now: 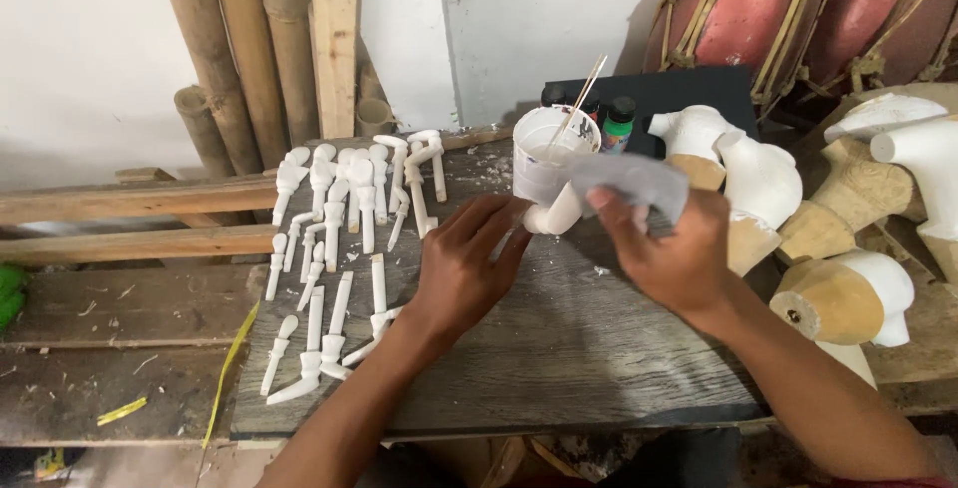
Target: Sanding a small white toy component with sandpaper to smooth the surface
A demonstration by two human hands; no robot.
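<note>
My left hand (465,266) grips a small white-painted wooden piece (555,215) by its lower end, over the grey wooden board (569,348). My right hand (674,253) holds a grey sheet of sandpaper (639,181) against the piece's upper end. Just behind the hands stands a white plastic cup (537,154) of white paint with thin sticks (585,92) in it.
Several white-painted puppet arm pieces (344,248) lie in rows on the board's left half. White-and-bare-wood carved torsos (758,184) crowd the right side. Small paint bottles (619,124) stand behind the cup. Bamboo poles (239,49) and wooden beams (130,199) sit at the back left.
</note>
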